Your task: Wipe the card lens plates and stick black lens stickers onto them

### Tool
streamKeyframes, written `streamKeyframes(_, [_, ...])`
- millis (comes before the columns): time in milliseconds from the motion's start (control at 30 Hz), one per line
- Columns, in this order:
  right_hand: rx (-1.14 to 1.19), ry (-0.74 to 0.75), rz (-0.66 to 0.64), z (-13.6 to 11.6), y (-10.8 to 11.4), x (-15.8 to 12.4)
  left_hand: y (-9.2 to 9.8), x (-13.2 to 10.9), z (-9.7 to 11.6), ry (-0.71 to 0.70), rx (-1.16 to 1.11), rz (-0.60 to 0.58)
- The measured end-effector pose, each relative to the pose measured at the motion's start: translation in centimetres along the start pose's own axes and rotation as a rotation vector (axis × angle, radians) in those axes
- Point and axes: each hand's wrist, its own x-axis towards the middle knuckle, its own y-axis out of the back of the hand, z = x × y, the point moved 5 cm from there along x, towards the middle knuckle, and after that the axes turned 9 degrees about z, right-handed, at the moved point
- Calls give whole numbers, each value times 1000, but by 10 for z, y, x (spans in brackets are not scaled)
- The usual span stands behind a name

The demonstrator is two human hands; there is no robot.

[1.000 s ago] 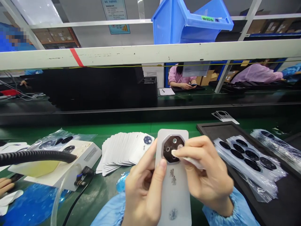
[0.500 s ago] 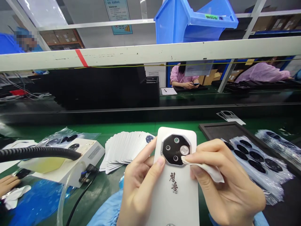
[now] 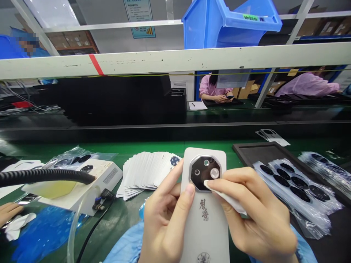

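Note:
My left hand (image 3: 167, 215) grips a white phone back cover (image 3: 205, 233) by its left edge, thumb on the face and fingers behind. The cover stands tilted up toward me, with dark lettering and a round mark below its black eight-sided camera module (image 3: 204, 171). In my right hand (image 3: 257, 215) a folded white cloth (image 3: 230, 199) is pinched between thumb and fingers. The cloth's tip touches the lower part of the camera module and hides one lens. Behind my left hand lies a fanned stack of white phone covers (image 3: 145, 170).
On the right, a black tray (image 3: 260, 151) holds bagged covers with black camera rings (image 3: 296, 180). A white box with a black hose (image 3: 49, 178) stands left, beside blue film (image 3: 41, 233). Another person's hand (image 3: 9, 213) is at the far left. A beam (image 3: 164, 60) crosses above.
My right hand has moved left and slightly down, taking the cloth from the round flash to the lower edge of the camera module. The cover has tilted slightly.

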Motion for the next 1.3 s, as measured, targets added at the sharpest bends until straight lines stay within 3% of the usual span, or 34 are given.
streamKeyframes(333, [38,20,-91,7,-10,-10,2,-1,5,-41,7,37])
streamKeyframes(600, [115,12,-110,8,-7,-7,0,-1,0,35,9,-33])
streamKeyframes(867, [512,-351,140,15,5,-1,-3,2,-2,134,-99,-122])
streamKeyframes(1300, [554,-408,238,14,3,-3,-7,4,-2,156,-126,-209])
